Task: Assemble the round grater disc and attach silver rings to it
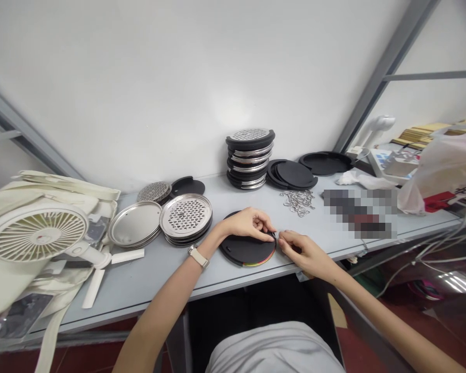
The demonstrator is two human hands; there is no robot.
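A round black disc (244, 248) lies on the table in front of me, with a coloured stripe along its lower right edge. My left hand (249, 226) rests over the disc's upper part, thumb and fingers pinched at a small silvery metal piece (276, 235) by its right edge. From the other side, my right hand (303, 253) pinches that same piece between thumb and fingertips. The exact shape of the piece is hidden by the fingers. Behind my right hand lies a loose pile of small metal clasps or rings (298, 202).
Perforated metal grater discs (186, 216) and plain metal discs (135, 224) are stacked at the left. A tall stack of discs in black holders (250, 159) stands at the back, beside black round trays (295, 174). A fan (39, 234) is at far left, a plastic bag (442, 160) at right.
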